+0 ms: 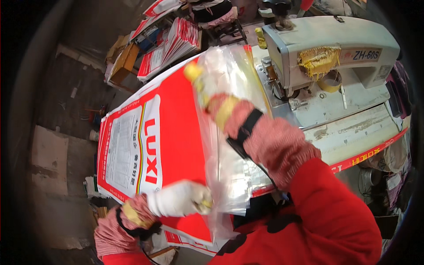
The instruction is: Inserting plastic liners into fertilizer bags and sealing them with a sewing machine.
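Observation:
A red and white printed woven sack (181,132) lies flat on a stack of similar sacks, left of the sewing machine. Over its right part spreads clear plastic film (232,176), apparently a thin liner bag, with its edge running between my two hands. Near me, my left hand (181,198) in a white glove is closed, its curled fingers on the near part of that edge. My right hand (203,84), in a white glove with yellow fingertips, is at the far part; motion blurs it, but its fingers look closed on the film.
A pale industrial sewing machine (327,53) stands at the right on a worn table (353,123), with a roll of tape (330,81) under its arm. More printed sacks (181,39) are stacked beyond, by a wooden box (124,64). A stool (225,28) stands at the far side.

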Tool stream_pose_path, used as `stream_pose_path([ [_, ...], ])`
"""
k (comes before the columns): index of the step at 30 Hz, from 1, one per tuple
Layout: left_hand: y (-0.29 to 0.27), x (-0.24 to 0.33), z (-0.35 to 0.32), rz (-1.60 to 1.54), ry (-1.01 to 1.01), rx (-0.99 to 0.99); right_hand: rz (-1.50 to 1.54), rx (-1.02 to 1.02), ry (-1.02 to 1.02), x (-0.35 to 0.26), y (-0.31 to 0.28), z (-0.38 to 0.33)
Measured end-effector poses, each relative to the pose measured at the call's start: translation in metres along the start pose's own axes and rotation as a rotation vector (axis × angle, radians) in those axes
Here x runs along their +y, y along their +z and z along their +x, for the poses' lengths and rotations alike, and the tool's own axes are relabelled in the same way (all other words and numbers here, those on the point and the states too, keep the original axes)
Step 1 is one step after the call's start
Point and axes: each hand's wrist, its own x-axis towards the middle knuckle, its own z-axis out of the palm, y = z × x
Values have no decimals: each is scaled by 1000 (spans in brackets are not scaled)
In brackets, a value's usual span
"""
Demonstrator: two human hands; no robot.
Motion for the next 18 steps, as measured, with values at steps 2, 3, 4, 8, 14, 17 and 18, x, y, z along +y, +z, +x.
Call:
stream_pose_path([
  [2,-58,18,29,229,310,272,-434,-65,-488,25,-35,28],
  [3,-88,29,42,138,144,498,-719,-152,-464,27,-40,16],
  [4,-116,52,63,644,148,775,-774,-301,-506,22,-48,28],
  [8,-182,37,132,1449,369,1174,-1467,-165,-215,5,-10,-30],
  [14,-181,38,163,1133,-139,409,-2331,-505,-301,11,-29,-14],
  [17,-188,49,161,1394,-297,931,-1210,-116,-72,11,-35,-26],
  [18,-192,50,167,1499,-270,1026,-1144,-156,-221,22,-48,-12],
])
